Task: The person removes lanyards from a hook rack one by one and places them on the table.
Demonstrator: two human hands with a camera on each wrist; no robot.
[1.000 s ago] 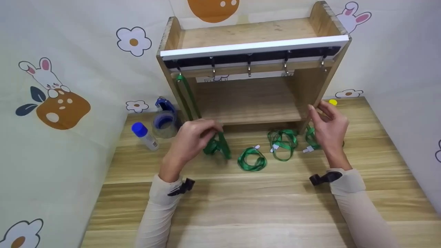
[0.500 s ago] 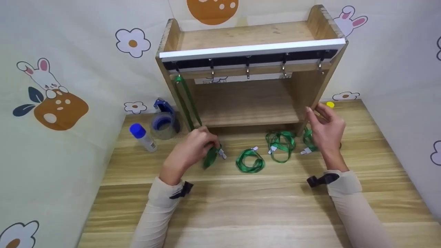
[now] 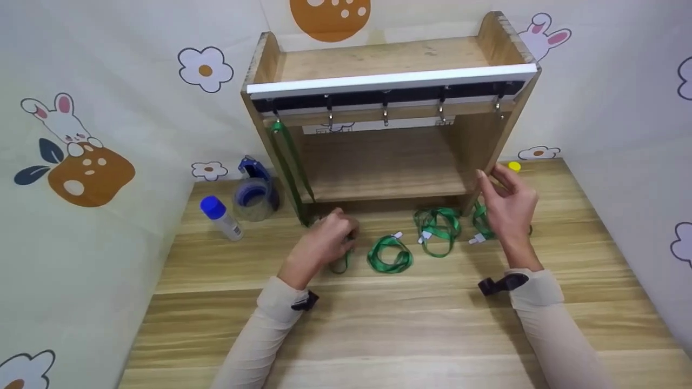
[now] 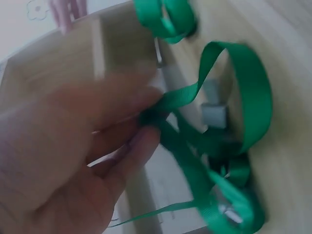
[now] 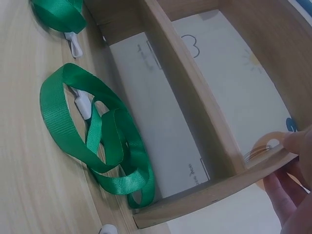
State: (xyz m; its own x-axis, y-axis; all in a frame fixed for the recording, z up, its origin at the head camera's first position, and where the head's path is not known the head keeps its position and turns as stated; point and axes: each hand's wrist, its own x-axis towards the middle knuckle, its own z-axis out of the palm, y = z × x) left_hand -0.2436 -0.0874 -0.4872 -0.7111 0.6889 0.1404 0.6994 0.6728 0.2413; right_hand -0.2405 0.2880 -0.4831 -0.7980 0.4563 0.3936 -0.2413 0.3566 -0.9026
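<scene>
My left hand [image 3: 327, 237] pinches a green ribbon lanyard [image 4: 256, 92] between thumb and fingers, low over the tabletop in front of the shelf's left part. Loops of it spread from the fingertips in the left wrist view, blurred, beside a pale clip. With its thumb and fingers, my right hand [image 3: 508, 202] grips the right side panel of a wooden shelf [image 3: 378, 162]. Another green lanyard [image 3: 292, 162] hangs from the leftmost hook. To the right of my left hand lie a coiled lanyard [image 3: 390, 258], a looser one [image 3: 438, 231] and a third [image 5: 117, 146] near the right panel.
A black strip with several metal hooks [image 3: 385, 114] runs along the shelf's front. On the left stand a glue stick [image 3: 221, 217] with a blue cap and a roll of tape [image 3: 254, 200] in a blue dispenser. A yellow cap [image 3: 514, 166] shows behind my right hand.
My left hand has come down and slightly right with the lanyard, uncovering the lower end of the hanging one. My right hand keeps its grip on the panel. The head view has shifted slightly.
</scene>
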